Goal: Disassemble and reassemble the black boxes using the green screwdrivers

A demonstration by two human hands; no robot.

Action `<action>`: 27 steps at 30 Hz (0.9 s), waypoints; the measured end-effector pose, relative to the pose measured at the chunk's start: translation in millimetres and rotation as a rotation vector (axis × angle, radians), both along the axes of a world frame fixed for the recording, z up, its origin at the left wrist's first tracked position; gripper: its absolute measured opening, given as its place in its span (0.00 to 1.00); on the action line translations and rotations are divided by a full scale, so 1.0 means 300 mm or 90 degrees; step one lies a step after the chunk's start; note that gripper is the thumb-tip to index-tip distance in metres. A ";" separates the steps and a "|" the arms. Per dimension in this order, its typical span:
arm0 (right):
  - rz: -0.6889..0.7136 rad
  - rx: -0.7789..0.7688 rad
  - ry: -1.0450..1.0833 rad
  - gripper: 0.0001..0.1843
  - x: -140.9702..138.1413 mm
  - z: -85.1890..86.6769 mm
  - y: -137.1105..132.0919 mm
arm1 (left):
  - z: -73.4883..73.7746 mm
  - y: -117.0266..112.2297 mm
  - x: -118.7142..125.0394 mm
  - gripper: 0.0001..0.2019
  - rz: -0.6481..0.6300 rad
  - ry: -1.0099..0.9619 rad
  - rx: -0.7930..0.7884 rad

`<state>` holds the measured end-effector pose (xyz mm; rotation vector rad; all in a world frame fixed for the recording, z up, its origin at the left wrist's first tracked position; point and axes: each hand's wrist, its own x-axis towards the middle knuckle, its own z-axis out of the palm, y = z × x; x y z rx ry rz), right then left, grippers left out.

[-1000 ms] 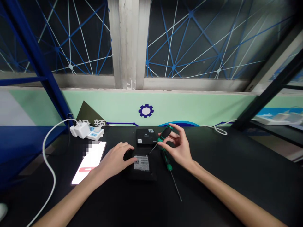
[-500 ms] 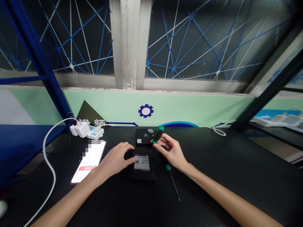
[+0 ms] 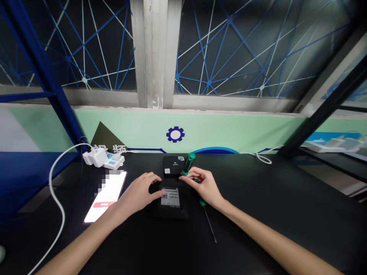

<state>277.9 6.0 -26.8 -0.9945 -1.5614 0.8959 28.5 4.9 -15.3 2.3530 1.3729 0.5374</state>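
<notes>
A flat black device [image 3: 171, 212] with a white printed label lies on the black table in front of me. My left hand [image 3: 145, 191] rests at its left side, fingers curved and apart, thumb over the label's edge. In my right hand [image 3: 204, 185] a green and black screwdriver [image 3: 188, 164] is pinched low on its handle, its shaft pointing down at the device's far right corner. Whether the tip touches is too small to tell. A second screwdriver [image 3: 210, 225] lies on the table beside the device, its handle partly under my right hand.
Behind the device lies a black box [image 3: 170, 166] with a small white sticker. To the left are a lit phone [image 3: 110, 194], a white power strip [image 3: 114, 162] with plugs, and a white cable [image 3: 57, 194]. A wall and window frame [image 3: 155, 76] stand behind the table.
My right hand and the screwdriver have moved slightly left and down, closer to the device's far corner. My left hand has kept its place on the device.
</notes>
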 end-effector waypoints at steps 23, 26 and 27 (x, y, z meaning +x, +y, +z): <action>0.017 -0.007 -0.029 0.20 -0.007 -0.028 0.012 | 0.012 -0.011 0.000 0.15 0.010 0.015 0.001; 0.009 -0.001 -0.022 0.20 -0.007 -0.028 0.011 | 0.012 -0.009 0.001 0.16 0.012 0.012 0.002; 0.001 0.004 -0.025 0.20 -0.006 -0.028 0.010 | 0.011 -0.008 0.001 0.16 0.010 0.012 0.003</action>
